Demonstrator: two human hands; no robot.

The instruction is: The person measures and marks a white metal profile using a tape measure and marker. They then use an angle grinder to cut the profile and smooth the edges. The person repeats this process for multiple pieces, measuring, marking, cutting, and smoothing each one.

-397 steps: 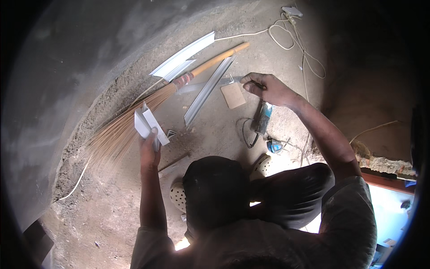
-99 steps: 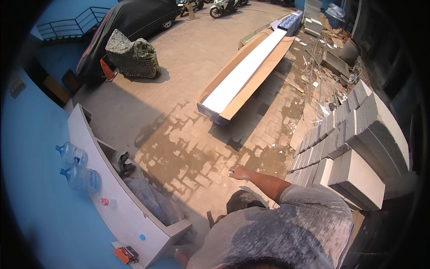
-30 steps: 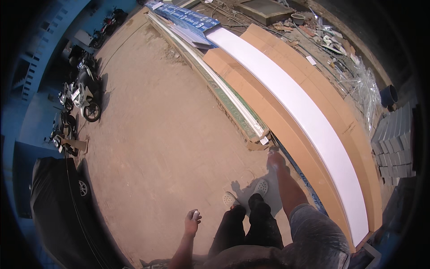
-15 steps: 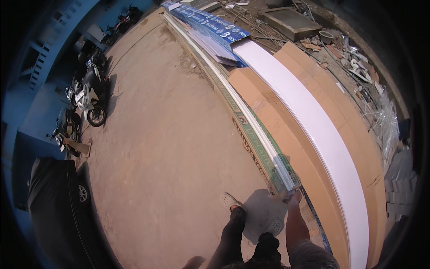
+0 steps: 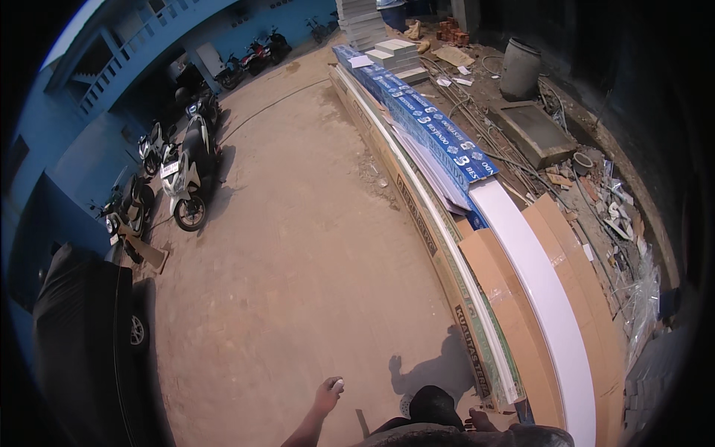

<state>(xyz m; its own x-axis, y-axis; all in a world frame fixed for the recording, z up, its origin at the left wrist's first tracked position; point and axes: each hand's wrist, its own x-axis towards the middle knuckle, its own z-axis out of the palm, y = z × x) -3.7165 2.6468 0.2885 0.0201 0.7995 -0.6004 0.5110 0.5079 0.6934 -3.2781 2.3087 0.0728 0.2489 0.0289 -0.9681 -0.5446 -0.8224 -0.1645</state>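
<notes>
My left hand (image 5: 326, 395) is out over the concrete, its fingers closed round a small white object (image 5: 339, 384) whose kind I cannot make out. Low in the picture, my right hand (image 5: 481, 422) hangs near the close end of the long carton; its fingers look loosely apart, with nothing visible in them. Thin white strips (image 5: 489, 328) lie lengthwise on the green and brown long carton (image 5: 439, 261). Beside them, a long white panel (image 5: 532, 257) rests in an opened brown cardboard wrapper (image 5: 495, 272). A blue printed carton (image 5: 424, 112) covers the panel's far end.
Parked motorbikes (image 5: 186, 179) and a black-covered vehicle (image 5: 82, 343) stand on the left. Grey blocks (image 5: 361, 26) are stacked at the far end. Along the right lie rubble (image 5: 614, 216), clear plastic wrapping (image 5: 640, 298), a concrete basin (image 5: 532, 134) and a dark barrel (image 5: 520, 68).
My right hand has let go of the strips' near end and drawn back. My left hand has risen further into view with the white object. The view has tilted up toward the far end.
</notes>
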